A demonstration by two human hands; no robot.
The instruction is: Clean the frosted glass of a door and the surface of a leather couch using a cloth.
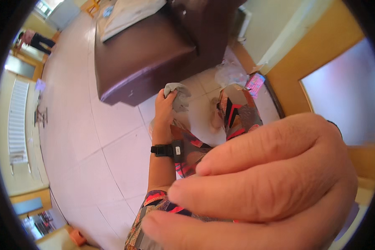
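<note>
My left hand (165, 106) is shut on a crumpled grey cloth (177, 93), held near the lower corner of a dark brown leather sofa (143, 47). A black strap with a small device (170, 150) goes round my left forearm. Very close to the camera, my right hand (262, 187) fills the lower right of the view with its fingers bent towards the left. Its thumb and inner side are hidden, and I see no object in it. Patterned trousers (240, 109) cover my bent knees, which show beyond the right hand.
A clear plastic bag (230, 74) and a pink printed packet (255, 85) lie by the wall. At right stands a wooden door (284, 72) with a pale panel. Pale tiles (118, 162) cover the floor. Far left, another person (34, 39) bends over; a white radiator (18, 122) lines the wall.
</note>
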